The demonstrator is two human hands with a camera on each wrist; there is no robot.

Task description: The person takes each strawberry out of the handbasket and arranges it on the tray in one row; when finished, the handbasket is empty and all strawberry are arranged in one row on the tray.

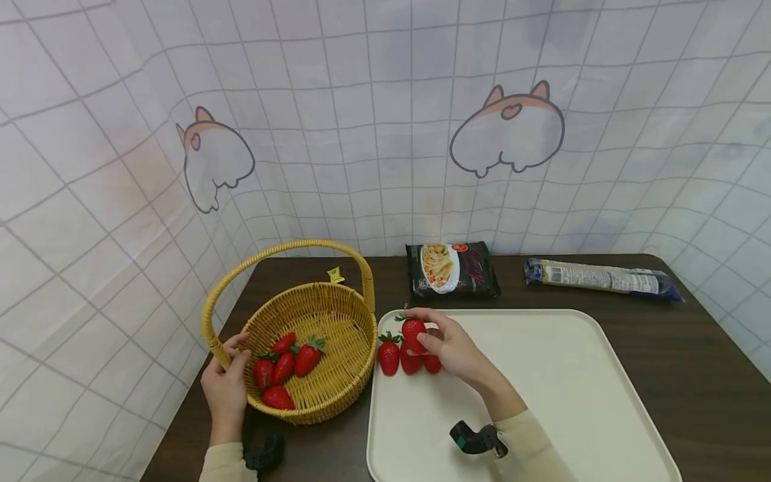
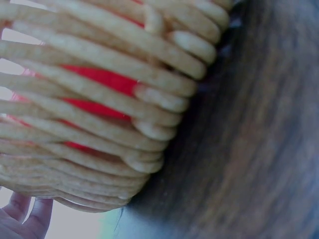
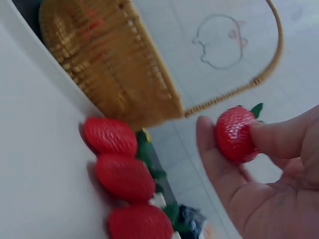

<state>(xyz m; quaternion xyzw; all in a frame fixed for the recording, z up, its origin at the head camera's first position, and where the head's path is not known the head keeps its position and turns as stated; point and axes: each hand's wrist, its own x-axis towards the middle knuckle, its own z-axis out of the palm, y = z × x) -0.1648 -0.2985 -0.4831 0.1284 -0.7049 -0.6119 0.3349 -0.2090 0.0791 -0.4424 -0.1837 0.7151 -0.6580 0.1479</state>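
Note:
Between the thumb and fingers of my right hand (image 1: 454, 351) is a red strawberry (image 3: 234, 135) with a green leafy top, held above the tray's left edge. Three more strawberries (image 3: 124, 177) lie in a row on the cream tray (image 1: 542, 381), just under that hand. My left hand (image 1: 225, 388) grips the yellow woven basket (image 1: 346, 396) at its left side, by the foot of the tall arched handle (image 1: 283, 246). Inside the basket, several strawberries (image 1: 283, 367) are gathered toward the left. Red shows through the weave in the left wrist view.
Behind the tray lies a black food packet (image 1: 458, 271) with a noodle picture. A long clear-and-blue package (image 1: 602, 277) is at the back right. A small yellow wrapper (image 1: 335, 275) lies behind the basket. The dark wood table (image 1: 717, 375) meets a tiled-pattern curtain.

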